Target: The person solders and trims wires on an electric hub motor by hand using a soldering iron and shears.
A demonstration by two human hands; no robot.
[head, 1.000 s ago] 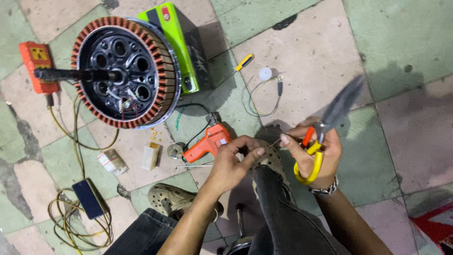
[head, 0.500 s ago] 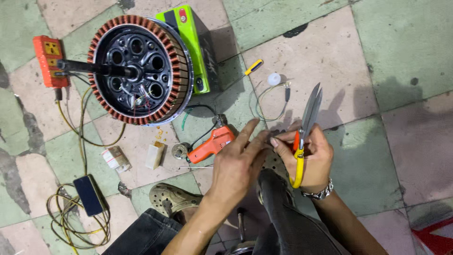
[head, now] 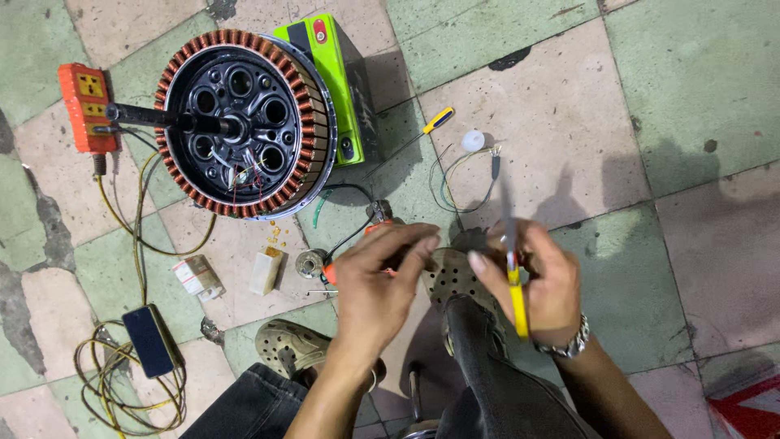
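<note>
- Scissors (head: 512, 268): yellow-handled, clasped in right hand (head: 543, 280), blades pointing up, above the knee.
- Left hand (head: 375, 280): fingers loosely curled; whether a thin wire is pinched cannot be told.
- Risk: fingertips could be nicked, being near the blades.
- Motor stator (head: 244, 122): on floor, well apart.

A copper-wound motor stator (head: 244, 122) lies on the tiled floor (head: 699, 106), touching a green battery box (head: 341, 73). An orange socket strip (head: 85, 106) sits beside it. A yellow-handled screwdriver (head: 435, 122) lies apart; a dark phone (head: 150, 340) rests on coiled yellow cable (head: 114, 382).
</note>
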